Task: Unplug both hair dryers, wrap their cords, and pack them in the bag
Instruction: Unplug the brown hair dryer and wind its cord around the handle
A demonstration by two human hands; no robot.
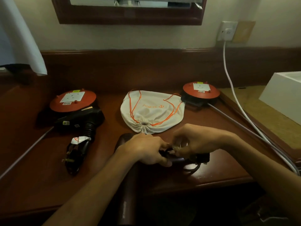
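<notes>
Both sockets on the two orange cable reels are bare, so the unplugging looks finished, and the step in hand is judged to be wrapping the second cord. At six o'clock on the desk (211,173), the left hand (146,150) is curled round the handle of the brown hair dryer (126,176), whose barrel runs down past the near edge, while the right hand (193,142) pinches a loop of its black cord (190,168) between fingertips just beside the left thumb; the cord's plug (201,157) lies at the right hand's heel. The black hair dryer (79,119) lies at nine o'clock, leaning against the left reel (73,100), its cord already bundled round the handle with the plug (69,159) showing below, and looks ready for packing. The drawstring bag (153,110) sits at twelve o'clock, between the left reel and the right reel (201,91), flat and with its mouth cinched tight toward the person. The next move probably calls for winding the loose loops snugly and tucking the plug, then loosening the bag's drawstring, since nothing will go in while the neck is closed.
</notes>
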